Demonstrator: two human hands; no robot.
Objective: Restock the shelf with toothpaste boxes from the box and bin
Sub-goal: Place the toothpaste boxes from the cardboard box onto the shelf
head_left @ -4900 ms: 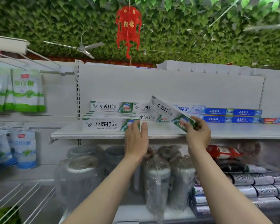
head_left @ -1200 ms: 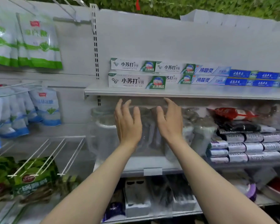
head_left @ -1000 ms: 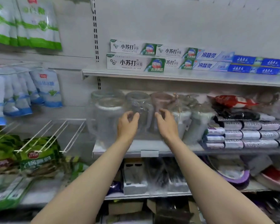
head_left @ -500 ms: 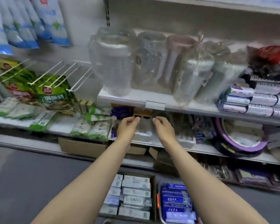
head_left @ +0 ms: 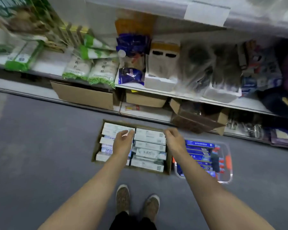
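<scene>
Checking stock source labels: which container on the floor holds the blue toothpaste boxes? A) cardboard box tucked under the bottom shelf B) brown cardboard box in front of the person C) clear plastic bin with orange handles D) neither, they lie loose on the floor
C: the blue toothpaste boxes lie in the clear plastic bin with orange handles, right of the cardboard box, which holds the white toothpaste boxes.

My left hand (head_left: 123, 140) and right hand (head_left: 174, 138) hang over the cardboard box (head_left: 168, 161) on the grey floor (head_left: 40, 146), fingers loosely curled, holding nothing. White toothpaste boxes (head_left: 149, 138) fill it in two rows. Just right of it sits a clear bin (head_left: 229, 163) of blue boxes (head_left: 197, 147). My shoes (head_left: 122, 196) stand below.
</scene>
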